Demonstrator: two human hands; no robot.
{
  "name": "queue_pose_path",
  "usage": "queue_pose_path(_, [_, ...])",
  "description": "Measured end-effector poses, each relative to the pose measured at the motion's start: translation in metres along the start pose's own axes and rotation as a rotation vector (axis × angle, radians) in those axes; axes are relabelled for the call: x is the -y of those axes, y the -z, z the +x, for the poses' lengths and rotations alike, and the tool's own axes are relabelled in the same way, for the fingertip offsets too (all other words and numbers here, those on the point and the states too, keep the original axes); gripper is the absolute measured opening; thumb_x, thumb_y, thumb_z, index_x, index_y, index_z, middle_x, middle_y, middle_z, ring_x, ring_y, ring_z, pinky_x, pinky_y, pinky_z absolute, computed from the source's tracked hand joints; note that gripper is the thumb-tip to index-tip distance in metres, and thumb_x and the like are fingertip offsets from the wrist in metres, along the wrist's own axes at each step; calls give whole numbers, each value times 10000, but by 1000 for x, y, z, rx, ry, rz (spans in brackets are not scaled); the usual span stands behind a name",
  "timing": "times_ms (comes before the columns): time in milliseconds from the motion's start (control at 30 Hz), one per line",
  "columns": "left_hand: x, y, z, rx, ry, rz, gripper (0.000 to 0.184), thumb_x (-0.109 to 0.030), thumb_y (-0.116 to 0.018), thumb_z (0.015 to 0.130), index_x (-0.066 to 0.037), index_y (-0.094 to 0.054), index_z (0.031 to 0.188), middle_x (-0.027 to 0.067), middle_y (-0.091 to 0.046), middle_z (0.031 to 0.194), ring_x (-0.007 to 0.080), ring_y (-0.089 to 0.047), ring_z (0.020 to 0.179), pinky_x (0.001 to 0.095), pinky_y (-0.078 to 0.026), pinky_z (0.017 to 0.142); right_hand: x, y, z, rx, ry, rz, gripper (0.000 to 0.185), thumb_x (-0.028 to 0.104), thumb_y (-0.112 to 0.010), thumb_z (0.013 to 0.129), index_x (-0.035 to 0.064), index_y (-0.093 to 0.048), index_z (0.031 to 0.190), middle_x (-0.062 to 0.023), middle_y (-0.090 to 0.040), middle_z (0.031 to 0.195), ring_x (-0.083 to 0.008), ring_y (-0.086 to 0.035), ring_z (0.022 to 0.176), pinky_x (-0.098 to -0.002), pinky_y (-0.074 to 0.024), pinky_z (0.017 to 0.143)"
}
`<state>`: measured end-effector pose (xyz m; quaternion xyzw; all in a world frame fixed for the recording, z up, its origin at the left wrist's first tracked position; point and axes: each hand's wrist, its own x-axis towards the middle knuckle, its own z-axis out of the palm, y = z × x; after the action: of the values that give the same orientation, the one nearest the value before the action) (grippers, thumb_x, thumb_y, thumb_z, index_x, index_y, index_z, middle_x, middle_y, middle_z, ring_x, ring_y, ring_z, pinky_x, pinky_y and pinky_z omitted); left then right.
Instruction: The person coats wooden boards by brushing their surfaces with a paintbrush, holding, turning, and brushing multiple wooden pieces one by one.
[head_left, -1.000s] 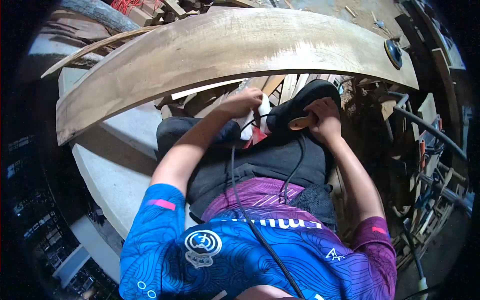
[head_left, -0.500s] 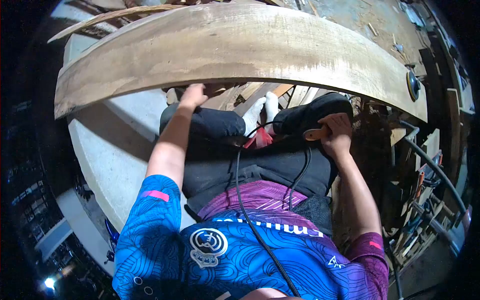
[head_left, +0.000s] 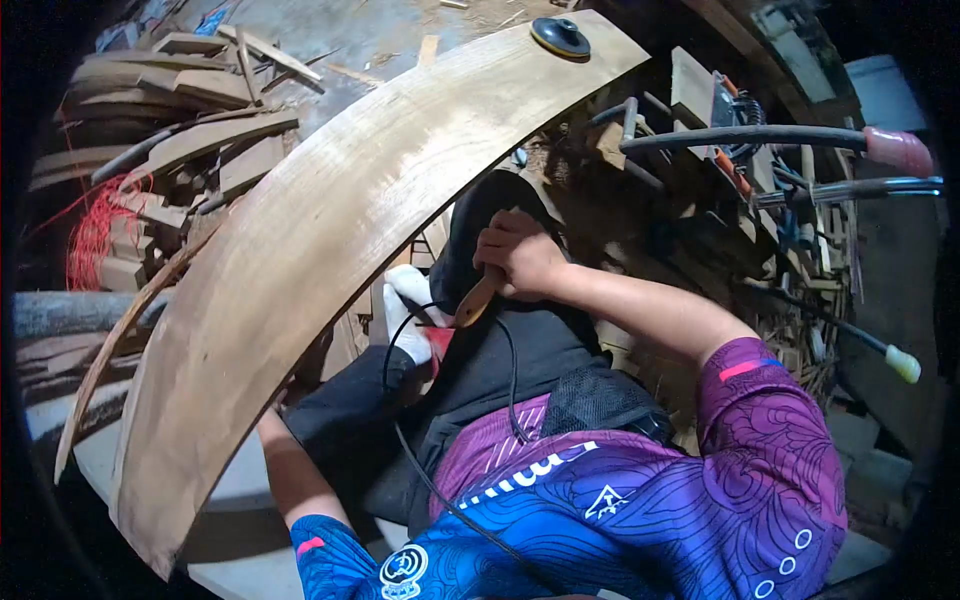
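right hand (head_left: pixel 520 255) clenched around a wooden handle (head_left: pixel 474 305), with the end toward seven o'clock. long curved board (head_left: pixel 300 240) from one o'clock down to eight. left hand hidden behind it, so cannot tell the grip. round pad (head_left: pixel 560 38) on the board, near twelve. better to hold the handle firmly, not stiffly, and keep the black cord (head_left: pixel 513 375) apart from the board.

I see a blue-to-purple patterned shirt (head_left: pixel 640 480) with white lettering and pink sleeve bars, black trousers (head_left: pixel 490 385), white socks (head_left: pixel 405 310), and tangled red string (head_left: pixel 97 235).
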<state>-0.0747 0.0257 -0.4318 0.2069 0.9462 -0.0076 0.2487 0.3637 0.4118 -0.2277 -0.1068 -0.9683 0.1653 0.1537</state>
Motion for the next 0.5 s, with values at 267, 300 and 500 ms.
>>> queue_pose_path(267, [5, 5, -8, 2, 59, -93, 669, -485, -593, 884, -50, -513, 1385, 186, -550, 1390, 336, -501, 1296, 389, -366, 1090, -14, -16, -23, 116, -148, -6, 286, 155, -704, 500, 140, -655, 782, 5, -585, 849, -254, -554, 880, -394, -468, 754])
queue_pose_path(300, [0, 7, -11, 1, 43, -125, 666, -482, -596, 883, -47, -517, 1381, 186, -552, 1389, 333, -502, 1295, 387, -365, 1090, -17, -21, -27, 145, -181, -2, 287, 157, -704, 502, 138, -655, 784, 4, -586, 850, -254, -554, 881, -394, -468, 752])
queue_pose_path(500, [-64, 17, -49, 14, -141, -440, 424, -301, -679, 854, 15, -630, 1131, 190, -643, 1169, 318, -616, 1086, 393, -483, 903, -17, -17, -20, 378, -225, -158, 332, 387, -758, 650, 103, -720, 819, -141, -692, 813, -315, -683, 802, -440, -546, 732])
